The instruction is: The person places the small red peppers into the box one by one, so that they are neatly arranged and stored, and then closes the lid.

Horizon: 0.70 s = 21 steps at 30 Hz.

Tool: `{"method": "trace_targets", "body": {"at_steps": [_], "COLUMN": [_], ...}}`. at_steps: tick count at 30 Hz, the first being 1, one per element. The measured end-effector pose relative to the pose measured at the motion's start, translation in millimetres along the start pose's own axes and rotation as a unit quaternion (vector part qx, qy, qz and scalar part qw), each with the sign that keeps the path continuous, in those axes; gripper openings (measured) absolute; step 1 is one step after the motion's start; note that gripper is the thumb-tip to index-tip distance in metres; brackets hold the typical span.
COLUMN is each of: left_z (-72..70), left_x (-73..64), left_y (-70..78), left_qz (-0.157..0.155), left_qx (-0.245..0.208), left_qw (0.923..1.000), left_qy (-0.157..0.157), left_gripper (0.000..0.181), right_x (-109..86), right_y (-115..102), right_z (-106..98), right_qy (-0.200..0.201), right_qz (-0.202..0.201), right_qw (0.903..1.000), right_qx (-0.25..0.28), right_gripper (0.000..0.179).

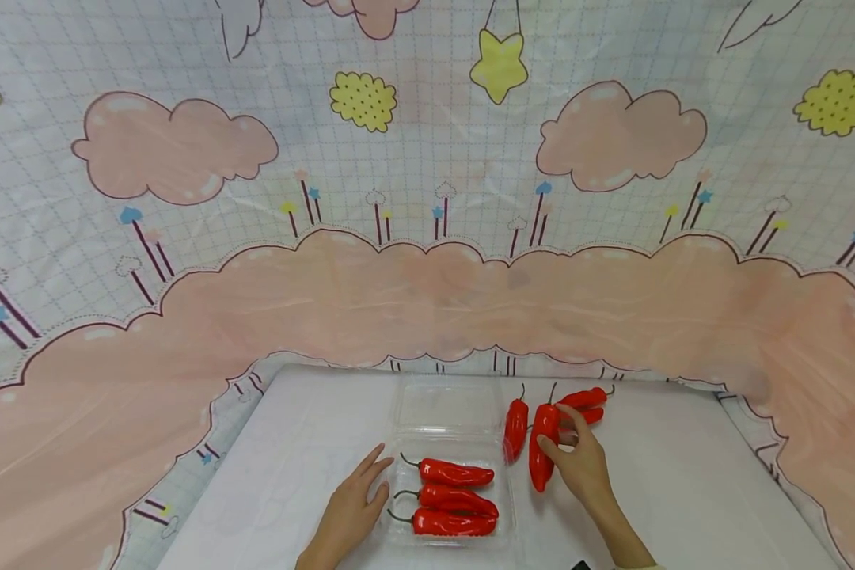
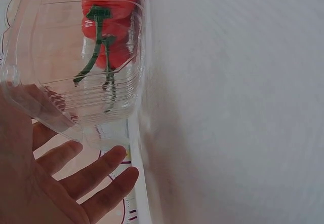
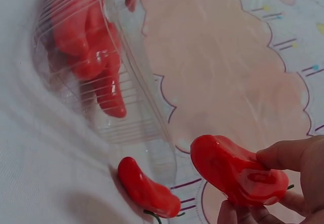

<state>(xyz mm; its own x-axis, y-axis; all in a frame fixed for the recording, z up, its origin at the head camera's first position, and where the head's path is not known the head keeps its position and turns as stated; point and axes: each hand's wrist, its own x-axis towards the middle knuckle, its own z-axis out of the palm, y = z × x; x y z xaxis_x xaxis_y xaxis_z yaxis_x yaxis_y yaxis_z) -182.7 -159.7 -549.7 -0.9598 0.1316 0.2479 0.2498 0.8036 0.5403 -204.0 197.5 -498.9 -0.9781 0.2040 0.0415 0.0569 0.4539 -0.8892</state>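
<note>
Between thumb and fingers, my right hand (image 1: 581, 459) pinches a red chili pepper (image 1: 541, 451), stem pointing away; in the right wrist view the pepper (image 3: 238, 171) appears raised, to the right of the box. At the left edge of a clear plastic box (image 1: 509, 507) is my left hand (image 1: 352, 500), fingers spread. The left wrist view shows these fingers (image 2: 96, 176) straight beside the box wall (image 2: 50, 89); whether they touch it I cannot tell. Three red peppers (image 1: 456, 499) lie side by side inside, green stems to the left.
Just right of the box lies a loose red pepper (image 1: 516, 429). Two more peppers (image 1: 586, 398) lie behind the right hand, partly covered by it. The box's clear lid (image 1: 449, 404) is folded back on the white table (image 1: 313, 412). A patterned cloth (image 1: 427, 305) rises behind.
</note>
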Motion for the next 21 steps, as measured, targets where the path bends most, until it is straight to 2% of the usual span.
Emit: {"method": "trace_targets", "body": {"at_steps": [13, 21], "left_z": [-0.5, -0.7], "left_x": [2.8, 1.1], "left_y": [-0.7, -0.3], "left_qz": [0.002, -0.003], "left_qx": [0.002, 0.002], "left_qw": [1.0000, 1.0000], "left_qy": [0.002, -0.003], "left_gripper": [0.039, 0.039], "right_x": [-3.4, -9.4], "right_y": [-13, -17], "right_z": [0, 4], "right_qy": [-0.015, -0.023], "right_qz": [-0.002, -0.020], "right_qw": [0.9996, 0.9992], "right_qx": [0.023, 0.025], "right_gripper": [0.062, 0.059]}}
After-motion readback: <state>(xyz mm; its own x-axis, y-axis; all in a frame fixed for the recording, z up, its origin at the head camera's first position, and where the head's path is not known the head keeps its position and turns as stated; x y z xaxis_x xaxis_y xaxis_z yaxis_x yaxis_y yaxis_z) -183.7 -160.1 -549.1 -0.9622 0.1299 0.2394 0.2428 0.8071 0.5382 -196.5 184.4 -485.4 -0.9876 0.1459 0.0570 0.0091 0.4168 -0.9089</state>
